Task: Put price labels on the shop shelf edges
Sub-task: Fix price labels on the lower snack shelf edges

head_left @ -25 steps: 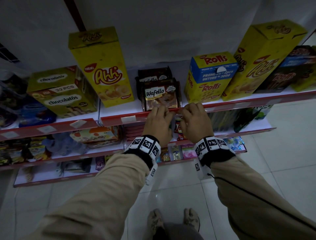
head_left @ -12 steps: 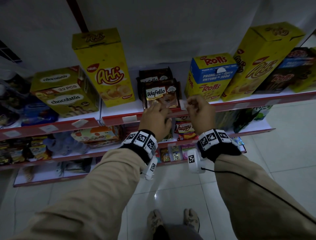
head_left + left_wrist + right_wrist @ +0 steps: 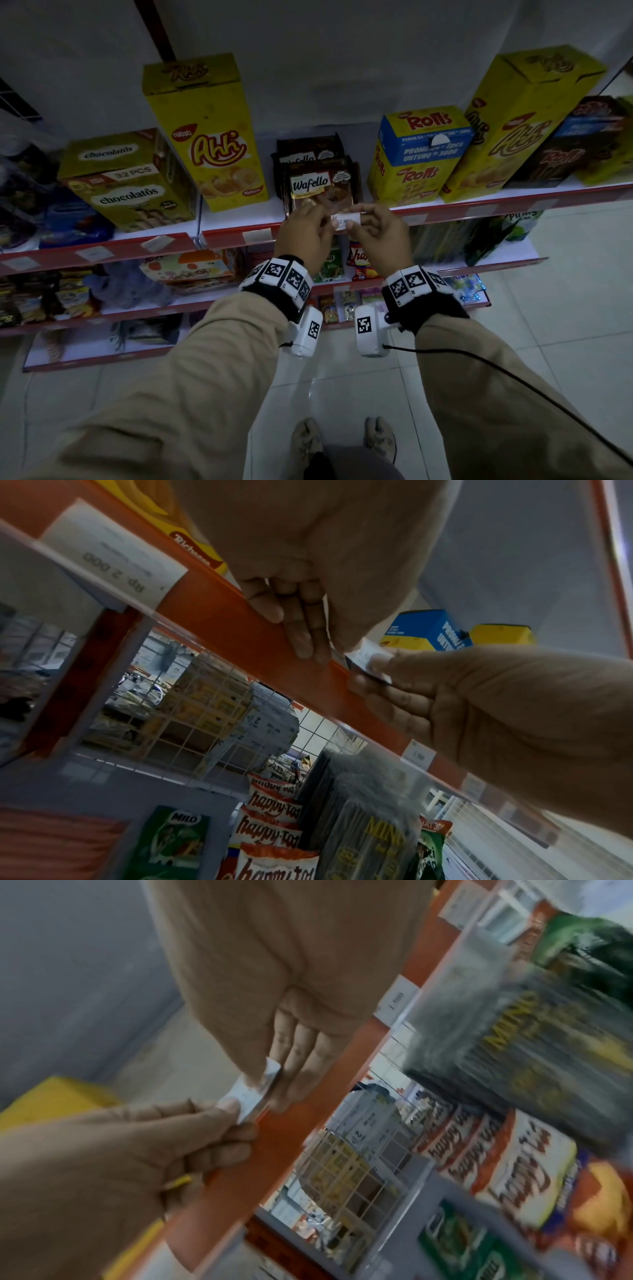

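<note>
A small white price label [image 3: 346,221] is stretched between my two hands, just in front of the top shelf's red edge [image 3: 479,209] and below the Wafello pack [image 3: 320,188]. My left hand [image 3: 306,233] pinches its left end and my right hand [image 3: 380,233] pinches its right end. The left wrist view shows the label [image 3: 368,654] against the red edge [image 3: 222,620]. The right wrist view shows the label [image 3: 251,1095] between thumbs and fingers; its print is too blurred to read. Another label [image 3: 257,235] sits in the edge strip to the left.
Along the top shelf stand a chocolatos box [image 3: 130,181], a tall yellow Ahh box [image 3: 212,137], a Rolls box [image 3: 418,157] and more boxes at the right. Snack packs [image 3: 270,831] fill the lower shelves. Below is white tiled floor [image 3: 548,308].
Both hands came off the shelf edge, where their fingers were pressing, and rose slightly. A white label now shows held between them.
</note>
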Demonstrator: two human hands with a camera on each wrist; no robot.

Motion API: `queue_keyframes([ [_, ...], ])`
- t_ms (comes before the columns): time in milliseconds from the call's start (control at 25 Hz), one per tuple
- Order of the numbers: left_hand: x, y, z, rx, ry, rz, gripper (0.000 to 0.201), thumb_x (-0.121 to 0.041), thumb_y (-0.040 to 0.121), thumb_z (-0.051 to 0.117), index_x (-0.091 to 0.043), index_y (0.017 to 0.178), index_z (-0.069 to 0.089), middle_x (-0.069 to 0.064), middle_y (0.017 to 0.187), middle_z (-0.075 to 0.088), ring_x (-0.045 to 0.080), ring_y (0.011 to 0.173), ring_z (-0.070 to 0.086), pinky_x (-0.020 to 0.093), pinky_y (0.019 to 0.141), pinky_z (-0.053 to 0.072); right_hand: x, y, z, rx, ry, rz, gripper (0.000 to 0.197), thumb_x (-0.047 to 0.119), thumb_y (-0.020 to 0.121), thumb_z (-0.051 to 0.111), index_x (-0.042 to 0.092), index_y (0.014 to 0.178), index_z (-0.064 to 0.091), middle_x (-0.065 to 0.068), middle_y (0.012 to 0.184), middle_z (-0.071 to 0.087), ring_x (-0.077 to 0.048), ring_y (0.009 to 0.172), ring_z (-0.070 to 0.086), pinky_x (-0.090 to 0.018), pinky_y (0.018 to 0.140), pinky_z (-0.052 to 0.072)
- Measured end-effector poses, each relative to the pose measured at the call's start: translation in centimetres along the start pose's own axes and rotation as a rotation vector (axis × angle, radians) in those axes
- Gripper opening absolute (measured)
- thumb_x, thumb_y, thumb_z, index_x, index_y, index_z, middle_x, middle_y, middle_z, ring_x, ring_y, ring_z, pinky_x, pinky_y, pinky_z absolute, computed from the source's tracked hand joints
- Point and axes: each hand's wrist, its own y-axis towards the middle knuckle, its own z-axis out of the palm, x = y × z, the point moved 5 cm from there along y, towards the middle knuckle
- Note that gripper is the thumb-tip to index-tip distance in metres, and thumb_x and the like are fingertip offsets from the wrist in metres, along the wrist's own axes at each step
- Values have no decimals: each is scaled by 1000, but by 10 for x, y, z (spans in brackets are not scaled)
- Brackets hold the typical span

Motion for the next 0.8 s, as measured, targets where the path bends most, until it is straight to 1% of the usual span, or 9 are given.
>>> queue_keyframes([
  [80, 0, -3, -1, 8, 45, 2, 25, -28, 97, 48, -8, 107, 59, 10, 111, 58, 29, 103, 52, 38, 86, 41, 6, 1, -2, 14, -224, -138, 14, 9, 89, 63, 10, 103, 67, -3, 91, 69, -9, 82, 63, -11, 73, 48],
  [120, -1, -4, -1, 20, 80, 5, 25, -29, 98, 46, -10, 110, 58, 9, 116, 57, 28, 108, 51, 38, 88, 39, 8, 3, -4, 27, -331, -198, 13, 11, 90, 62, 12, 101, 69, -3, 92, 69, -9, 82, 61, -11, 71, 45],
  [240, -2, -9, -2, 70, 221, 41, 27, -33, 98, 42, -17, 116, 53, 5, 125, 53, 25, 119, 45, 38, 93, 33, 11, 9, -12, -38, -486, -266, 14, 9, 88, 60, 15, 96, 69, -4, 94, 68, -21, 91, 58, -23, 74, 41],
  [320, 0, -11, -5, 84, 265, 49, 28, -34, 98, 41, -19, 119, 52, 3, 129, 52, 23, 122, 43, 38, 95, 32, 14, 13, -18, -138, -522, -287, 11, 10, 88, 60, 15, 92, 68, -5, 96, 64, -26, 97, 52, -26, 80, 35],
  [360, 2, -12, -7, 88, 273, 41, 29, -33, 98, 40, -18, 121, 51, 3, 131, 51, 22, 123, 43, 38, 97, 32, 15, 13, -17, -149, -542, -294, 9, 11, 88, 61, 15, 91, 68, -6, 97, 63, -27, 99, 50, -27, 82, 33],
  [440, 4, -13, -7, 91, 266, 11, 31, -29, 98, 39, -17, 126, 48, 3, 135, 50, 23, 123, 43, 39, 99, 33, 12, 14, -11, -82, -590, -279, 9, 15, 89, 61, 15, 92, 69, -5, 98, 63, -29, 100, 48, -33, 86, 34],
  [560, 3, -13, -6, 97, 234, -7, 38, -14, 96, 40, -18, 134, 44, 5, 141, 45, 26, 126, 40, 40, 101, 32, 6, 12, -6, 7, -646, -231, 11, 18, 89, 60, 16, 95, 69, -4, 102, 65, -30, 104, 47, -43, 91, 37],
  [680, 4, -12, -1, 120, 290, 12, 47, -6, 91, 45, -21, 136, 45, 7, 139, 43, 28, 126, 37, 40, 99, 35, 6, 12, -4, 18, -690, -226, 12, 20, 89, 61, 17, 97, 70, -6, 104, 63, -29, 106, 47, -45, 91, 38],
  [800, 4, -13, 3, 111, 328, 22, 45, -5, 89, 49, -22, 130, 51, 9, 133, 44, 29, 121, 39, 39, 95, 37, 5, 12, -2, 33, -692, -237, 13, 18, 88, 62, 19, 98, 70, -7, 104, 62, -30, 106, 46, -45, 90, 39],
])
